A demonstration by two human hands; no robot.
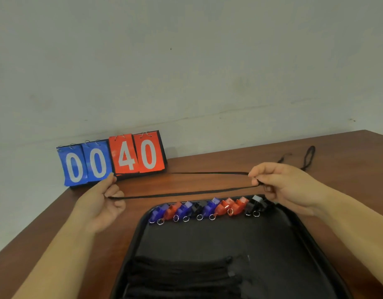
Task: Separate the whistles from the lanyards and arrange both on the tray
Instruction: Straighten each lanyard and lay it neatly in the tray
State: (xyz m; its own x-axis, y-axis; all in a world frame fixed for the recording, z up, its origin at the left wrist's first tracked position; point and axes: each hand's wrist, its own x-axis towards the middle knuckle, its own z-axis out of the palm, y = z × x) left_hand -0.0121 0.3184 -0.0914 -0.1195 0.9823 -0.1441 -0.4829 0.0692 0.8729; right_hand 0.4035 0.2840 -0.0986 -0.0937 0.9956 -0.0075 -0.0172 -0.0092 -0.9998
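A black lanyard (186,192) is stretched level above the table between my hands, as two parallel strands. My left hand (104,203) pinches its left end, and my right hand (279,184) pinches its right end. Below it lies a black tray (272,244). Along the tray's far edge stands a row of several whistles (207,209), blue, red and black, each with a small metal ring. Several folded black lanyards (179,277) lie stacked at the tray's near end.
A flip scoreboard (112,162) reading 00 and 40 stands at the back left against the wall. Another black lanyard (308,157) lies loose on the wooden table (207,165) at the back right. The table's left edge runs diagonally.
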